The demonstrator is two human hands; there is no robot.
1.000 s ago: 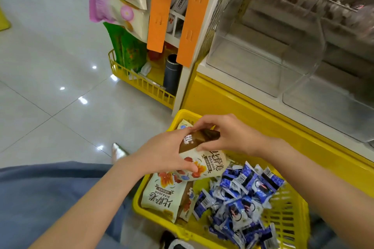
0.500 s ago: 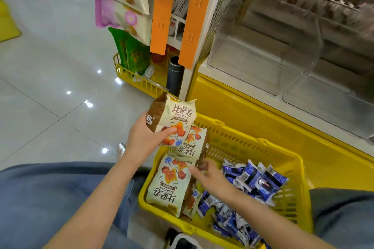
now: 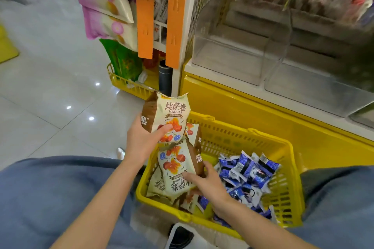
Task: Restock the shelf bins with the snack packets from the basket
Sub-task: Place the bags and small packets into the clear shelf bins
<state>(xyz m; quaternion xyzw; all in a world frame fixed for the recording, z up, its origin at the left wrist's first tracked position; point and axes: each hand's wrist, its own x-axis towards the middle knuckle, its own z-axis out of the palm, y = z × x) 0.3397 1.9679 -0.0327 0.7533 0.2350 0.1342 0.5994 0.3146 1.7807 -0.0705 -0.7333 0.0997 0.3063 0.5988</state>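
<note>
Snack packet (image 3: 169,114) — cream, brown-edged, orange print — is gripped upright by the left hand (image 3: 141,140); second packet (image 3: 175,168) is pinched by the right hand (image 3: 208,185) inside the basket (image 3: 232,137).

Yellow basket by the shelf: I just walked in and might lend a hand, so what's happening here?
A person is unloading snacks from the yellow basket. The left hand holds one cream packet up over the basket's left rim, while the right hand grips a second cream packet down in the basket. A pile of blue packets fills its right side. The clear shelf bin ahead looks empty.
</note>
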